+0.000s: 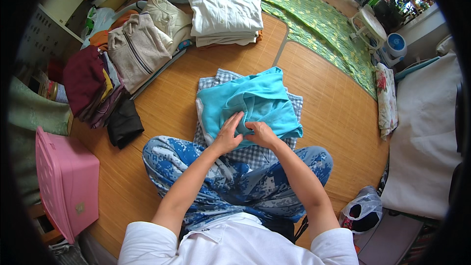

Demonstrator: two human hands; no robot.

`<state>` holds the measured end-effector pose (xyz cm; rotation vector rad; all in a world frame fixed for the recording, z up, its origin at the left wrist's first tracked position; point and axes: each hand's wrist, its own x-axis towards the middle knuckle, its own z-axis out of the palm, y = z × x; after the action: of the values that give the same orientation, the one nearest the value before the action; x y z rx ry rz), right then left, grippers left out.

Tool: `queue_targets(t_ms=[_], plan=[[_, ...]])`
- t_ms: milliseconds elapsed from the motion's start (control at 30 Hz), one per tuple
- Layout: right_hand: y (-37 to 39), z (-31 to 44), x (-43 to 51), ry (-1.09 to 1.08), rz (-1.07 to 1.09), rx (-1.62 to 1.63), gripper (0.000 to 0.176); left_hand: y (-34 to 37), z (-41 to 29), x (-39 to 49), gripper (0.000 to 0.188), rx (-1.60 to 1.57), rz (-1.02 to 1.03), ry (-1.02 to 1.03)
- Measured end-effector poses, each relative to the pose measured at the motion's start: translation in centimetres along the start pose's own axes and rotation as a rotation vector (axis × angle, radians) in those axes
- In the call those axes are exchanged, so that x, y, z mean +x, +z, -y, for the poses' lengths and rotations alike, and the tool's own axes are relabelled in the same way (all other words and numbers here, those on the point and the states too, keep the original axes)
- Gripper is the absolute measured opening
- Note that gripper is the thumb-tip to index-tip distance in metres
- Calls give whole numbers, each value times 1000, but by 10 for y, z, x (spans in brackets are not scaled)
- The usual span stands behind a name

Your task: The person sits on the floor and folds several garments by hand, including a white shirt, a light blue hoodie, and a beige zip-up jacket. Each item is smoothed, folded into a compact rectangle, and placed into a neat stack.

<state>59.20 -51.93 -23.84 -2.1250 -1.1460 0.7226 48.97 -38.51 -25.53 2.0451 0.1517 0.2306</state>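
A turquoise hooded garment (263, 88) lies folded, its hood on top, over a blue-and-white checked cloth garment (254, 156) in front of my crossed legs. My left hand (229, 135) rests on the turquoise fabric near the hood, its fingers extended and the thumb pointing right. Close beside it, my right hand (260, 133) touches the hood's lower edge with bent fingers; whether it pinches the cloth is hard to tell. The checked garment shows around the turquoise one at the back, the right and the front.
Folded white shirts (226, 11) are stacked at the back. Beige clothes (140, 49), a maroon pile (84, 81) and a black folded item (125, 123) lie to the left, with a pink plastic box (73, 180) nearer. A filled plastic bag (362, 211) sits at right on the mat's edge.
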Motion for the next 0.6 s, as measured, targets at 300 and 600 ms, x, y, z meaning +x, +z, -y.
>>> queue_targets(t_ms=[300, 600], plan=[[-5, 20, -4, -222, -126, -222, 12, -1, -3, -21, 44, 53, -123, -43], [-10, 33, 12, -423, -375, -300, 11, -1, 15, -21, 51, 164, -171, 10]])
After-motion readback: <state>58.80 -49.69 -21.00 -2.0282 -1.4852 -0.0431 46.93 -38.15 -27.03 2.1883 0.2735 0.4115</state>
